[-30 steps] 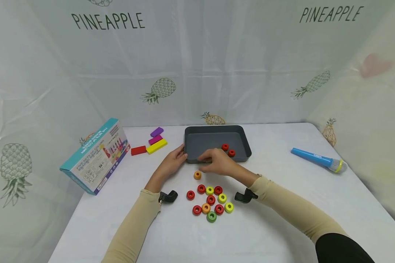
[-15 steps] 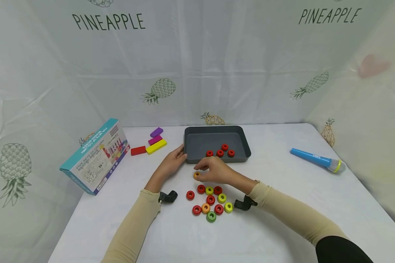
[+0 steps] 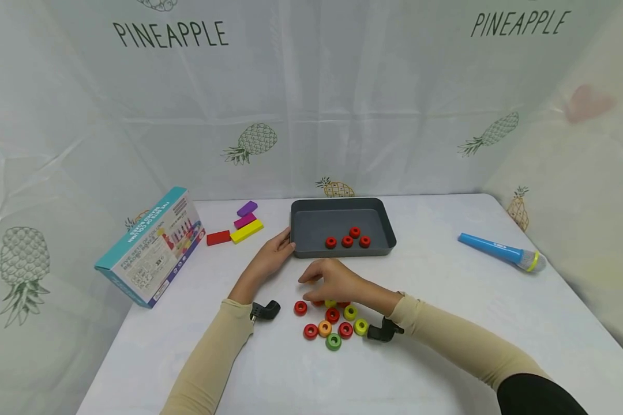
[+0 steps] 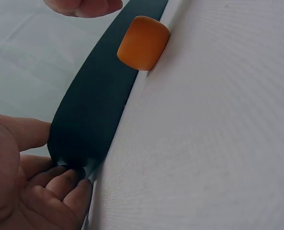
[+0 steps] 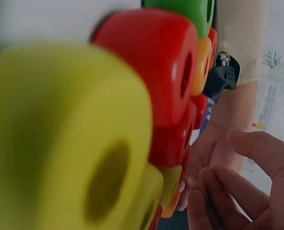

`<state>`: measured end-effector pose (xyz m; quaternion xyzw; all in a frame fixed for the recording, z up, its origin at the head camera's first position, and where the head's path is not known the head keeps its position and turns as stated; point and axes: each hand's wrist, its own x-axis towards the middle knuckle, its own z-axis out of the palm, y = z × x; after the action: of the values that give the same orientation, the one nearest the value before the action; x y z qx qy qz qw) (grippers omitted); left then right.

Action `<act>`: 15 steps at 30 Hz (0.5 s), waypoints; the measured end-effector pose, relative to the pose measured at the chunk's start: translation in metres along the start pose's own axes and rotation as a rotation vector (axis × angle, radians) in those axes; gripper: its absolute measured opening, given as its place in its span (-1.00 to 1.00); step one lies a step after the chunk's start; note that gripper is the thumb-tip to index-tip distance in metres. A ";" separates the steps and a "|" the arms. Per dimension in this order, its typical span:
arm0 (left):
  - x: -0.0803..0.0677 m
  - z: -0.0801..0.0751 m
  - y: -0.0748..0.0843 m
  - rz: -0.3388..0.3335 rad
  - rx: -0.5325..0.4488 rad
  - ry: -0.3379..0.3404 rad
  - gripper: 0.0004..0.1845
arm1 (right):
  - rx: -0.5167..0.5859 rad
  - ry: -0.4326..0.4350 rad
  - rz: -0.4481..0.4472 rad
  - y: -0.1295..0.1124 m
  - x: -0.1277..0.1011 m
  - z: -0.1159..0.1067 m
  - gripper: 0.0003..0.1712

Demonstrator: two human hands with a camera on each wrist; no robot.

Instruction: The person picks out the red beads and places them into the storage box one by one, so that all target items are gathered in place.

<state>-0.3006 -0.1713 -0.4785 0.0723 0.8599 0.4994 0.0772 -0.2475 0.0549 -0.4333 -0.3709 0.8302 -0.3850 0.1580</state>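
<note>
My left hand grips the front left corner of a dark grey tray, thumb at the top edge and fingers curled at its side in the left wrist view. Several red beads lie in the tray. Just in front of it, my right hand hovers at the back of a loose group of ring-shaped beads, thumb and fingers apart with nothing between them. Red, yellow, orange and green beads make up this group. Another orange bead, by the tray wall, is hidden behind my right hand in the head view.
Coloured blocks lie left of the tray, beside a tilted toy box. A blue toy microphone rests at the right on the white table. A pineapple-print sheet hangs behind.
From the tray's front edge, my right hand has drawn back toward the bead group, uncovering more red beads in the tray and covering the lone orange bead. My left hand stays on the tray.
</note>
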 end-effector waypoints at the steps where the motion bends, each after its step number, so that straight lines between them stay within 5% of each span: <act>1: 0.000 0.000 0.000 0.000 0.002 0.000 -0.31 | 0.002 -0.007 0.001 0.000 0.000 0.001 -0.65; 15: -0.002 0.000 0.002 0.006 -0.008 0.006 -0.32 | -0.064 -0.058 -0.070 -0.004 0.001 0.016 -0.71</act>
<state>-0.2988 -0.1711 -0.4766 0.0728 0.8578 0.5035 0.0734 -0.2381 0.0440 -0.4408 -0.4158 0.8236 -0.3526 0.1564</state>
